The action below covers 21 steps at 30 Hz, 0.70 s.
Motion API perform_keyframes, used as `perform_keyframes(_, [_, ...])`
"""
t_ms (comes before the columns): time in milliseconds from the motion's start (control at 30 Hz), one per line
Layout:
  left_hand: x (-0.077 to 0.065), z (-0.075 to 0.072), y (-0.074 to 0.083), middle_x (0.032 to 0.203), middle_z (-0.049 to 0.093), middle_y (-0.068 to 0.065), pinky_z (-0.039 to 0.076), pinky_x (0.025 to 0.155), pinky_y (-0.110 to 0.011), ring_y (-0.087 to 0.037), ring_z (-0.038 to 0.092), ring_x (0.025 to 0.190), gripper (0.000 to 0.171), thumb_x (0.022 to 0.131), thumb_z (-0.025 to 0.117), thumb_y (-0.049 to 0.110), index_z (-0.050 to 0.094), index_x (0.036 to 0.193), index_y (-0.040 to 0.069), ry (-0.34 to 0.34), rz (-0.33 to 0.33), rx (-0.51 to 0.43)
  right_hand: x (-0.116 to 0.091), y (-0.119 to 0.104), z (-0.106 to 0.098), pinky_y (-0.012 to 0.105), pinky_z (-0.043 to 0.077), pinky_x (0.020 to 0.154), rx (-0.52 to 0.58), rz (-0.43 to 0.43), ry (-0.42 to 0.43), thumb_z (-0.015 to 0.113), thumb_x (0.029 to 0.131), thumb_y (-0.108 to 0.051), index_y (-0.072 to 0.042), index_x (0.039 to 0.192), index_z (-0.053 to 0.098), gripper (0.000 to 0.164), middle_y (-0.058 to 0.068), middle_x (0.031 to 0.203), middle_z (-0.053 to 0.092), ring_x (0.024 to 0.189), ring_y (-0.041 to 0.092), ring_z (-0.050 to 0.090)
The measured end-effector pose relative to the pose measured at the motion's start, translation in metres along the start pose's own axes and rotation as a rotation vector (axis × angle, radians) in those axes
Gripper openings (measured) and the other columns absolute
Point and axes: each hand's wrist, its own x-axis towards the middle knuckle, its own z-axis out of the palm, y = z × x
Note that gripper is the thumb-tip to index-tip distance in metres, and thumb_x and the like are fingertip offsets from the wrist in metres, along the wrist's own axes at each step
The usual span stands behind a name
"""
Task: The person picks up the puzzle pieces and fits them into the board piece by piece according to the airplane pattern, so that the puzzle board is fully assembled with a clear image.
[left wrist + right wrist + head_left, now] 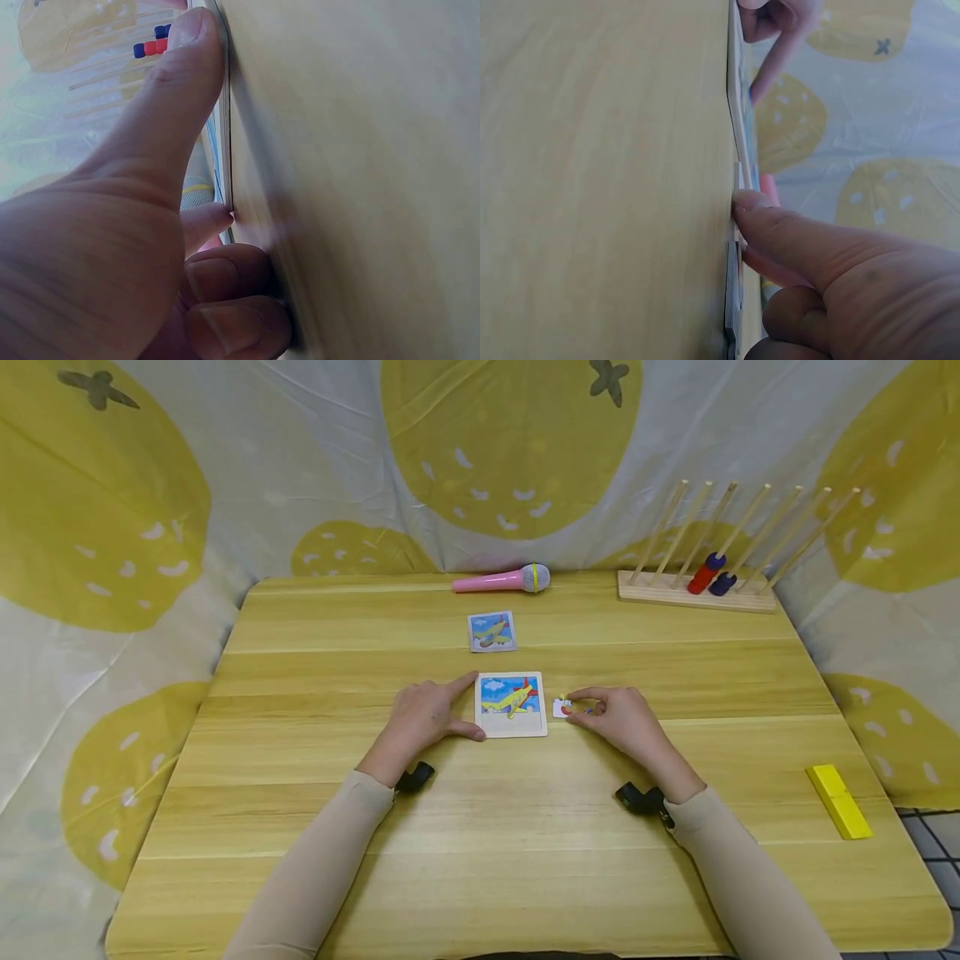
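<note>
At four o'clock, the right hand (855,274) pinches a thin piece (737,176); at one, the left hand (786,34) touches a board (736,112).

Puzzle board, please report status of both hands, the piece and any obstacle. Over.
Left hand touching board at left edge. Right hand pinching piece, just right of board. Board's lower strip unfilled. No obstacle seen between piece and board.

The puzzle board (513,727) looks smooth. The table (517,827) shows satin wood grain; the far microphone handle (487,582), glossy plastic.
</note>
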Motion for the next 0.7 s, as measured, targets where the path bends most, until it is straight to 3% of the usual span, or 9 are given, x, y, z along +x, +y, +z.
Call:
perform_keyframes(233, [0.0,-0.001,-0.001,0.064,0.038,0.001,0.025,0.06,-0.033,-0.018,0.031,0.062,0.11,0.069,0.08,0.081,0.043,0.163,0.037,0.005,0.003,-0.002,0.001,-0.001,0.002,0.031,0.03,0.056,-0.017,-0.028,0.03,0.082,0.094,-0.036,-0.016,0.119,0.082,0.032,-0.007,0.055,0.04,0.054,0.01,0.029])
perform_keyframes(333, [-0.001,-0.002,-0.001,0.064,0.039,0.001,0.025,0.06,-0.033,-0.018,0.032,0.062,0.11,0.069,0.08,0.081,0.043,0.163,0.037,0.006,0.006,-0.004,0.0,-0.002,0.003,0.044,0.051,0.076,-0.037,-0.051,0.042,0.082,0.094,-0.036,-0.015,0.117,0.082,0.031,-0.007,0.055,0.041,0.053,0.01,0.03])
perform_keyframes(467, [-0.001,-0.002,-0.001,0.064,0.039,0.0,0.025,0.06,-0.033,-0.018,0.032,0.062,0.111,0.069,0.08,0.081,0.043,0.163,0.037,0.007,0.004,-0.004,0.0,-0.003,0.003,0.063,0.044,0.109,-0.066,-0.076,0.067,0.081,0.095,-0.035,-0.013,0.116,0.082,0.031,-0.006,0.055,0.044,0.052,0.011,0.032])
perform_keyframes(500, [-0.002,-0.002,-0.001,0.064,0.039,0.001,0.025,0.06,-0.033,-0.018,0.032,0.062,0.11,0.069,0.08,0.08,0.043,0.163,0.037,0.008,0.003,-0.005,0.0,-0.005,0.003,0.062,0.045,0.107,-0.069,-0.076,0.075,0.081,0.095,-0.035,-0.013,0.117,0.082,0.03,-0.006,0.055,0.044,0.052,0.011,0.032])
perform_keyframes(600, [-0.002,-0.002,0.0,0.064,0.038,0.001,0.025,0.06,-0.033,-0.018,0.032,0.062,0.11,0.069,0.08,0.08,0.043,0.163,0.037,0.01,0.006,-0.007,-0.002,-0.012,0.004,0.047,0.051,0.081,-0.061,-0.083,0.098,0.08,0.096,-0.035,-0.015,0.117,0.082,0.03,-0.005,0.056,0.044,0.052,0.011,0.031])
perform_keyframes(700, [-0.002,-0.001,0.0,0.064,0.038,0.001,0.025,0.061,-0.033,-0.018,0.032,0.062,0.11,0.07,0.08,0.08,0.043,0.163,0.036,0.008,0.007,-0.009,-0.004,-0.025,0.006,0.032,0.037,0.058,-0.035,-0.108,0.105,0.081,0.095,-0.035,-0.016,0.116,0.082,0.029,-0.006,0.057,0.044,0.051,0.01,0.031])
